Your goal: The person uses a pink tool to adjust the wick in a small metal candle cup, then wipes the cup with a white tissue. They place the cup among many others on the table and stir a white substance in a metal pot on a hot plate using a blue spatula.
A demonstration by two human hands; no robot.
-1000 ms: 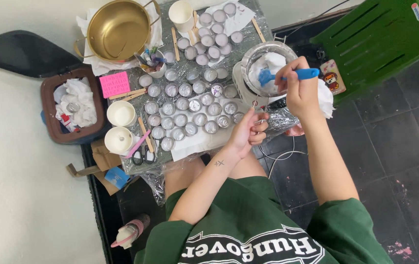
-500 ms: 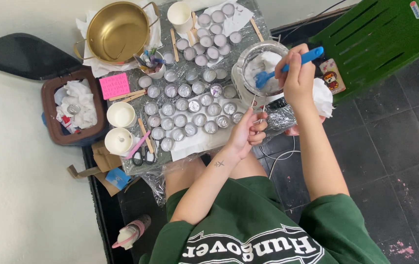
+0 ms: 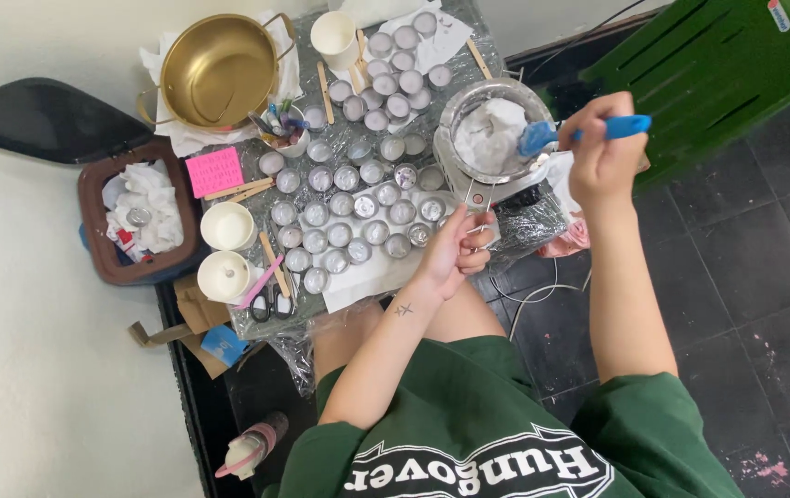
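- The left hand [image 3: 450,254] closes round the handle of the metal pot [image 3: 494,129] at the desk [image 3: 524,221] edge; best keep that grip firm.
- The right hand [image 3: 602,152] grips a blue spatula [image 3: 579,134], its tip in the pot's white mass; scrape slowly, clear of the small tins [image 3: 358,207].

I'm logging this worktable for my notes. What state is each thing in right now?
Right hand: closed around blue spatula, raised over the pot.
Left hand: gripping the pot's handle.
Metal pot: upright, holding white lumps.
Small metal cups: upright, in rows; contents unclear.
Gold bowl: upright, empty.
Brown bin: open, holding crumpled white paper.
Green chair: unoccupied.
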